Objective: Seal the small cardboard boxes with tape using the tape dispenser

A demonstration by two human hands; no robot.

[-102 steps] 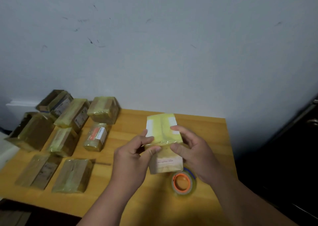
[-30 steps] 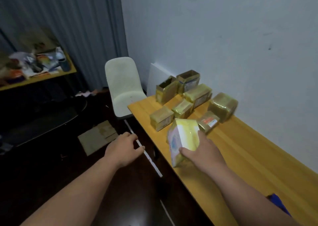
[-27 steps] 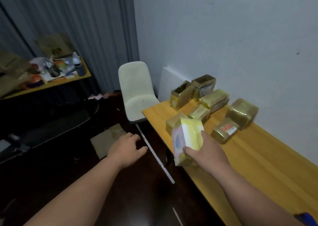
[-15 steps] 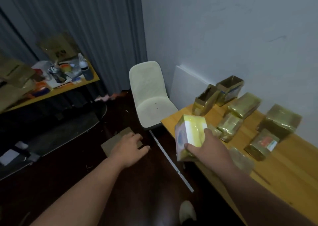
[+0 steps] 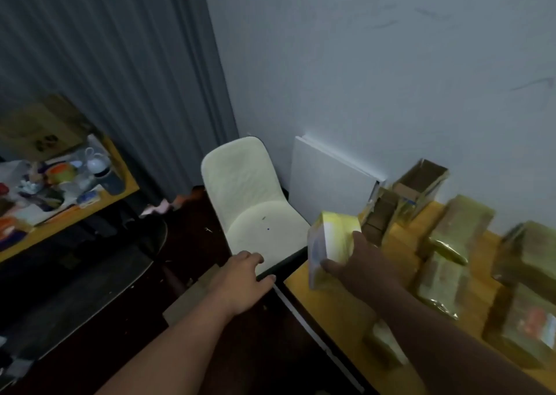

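Right hand (image 5: 359, 269) gripping taped box (image 5: 331, 244), table (image 5: 304, 289) corner below

Single head view, looking forward-down, close over table corner (image 5: 296, 280).

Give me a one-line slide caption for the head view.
Right hand holds a yellow taped box over the wooden table's corner; left hand hangs open.

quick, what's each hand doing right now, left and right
Left hand: open, fingers relaxed, holding nothing, in front of the chair.
Right hand: grips the taped yellow box at the table's corner.
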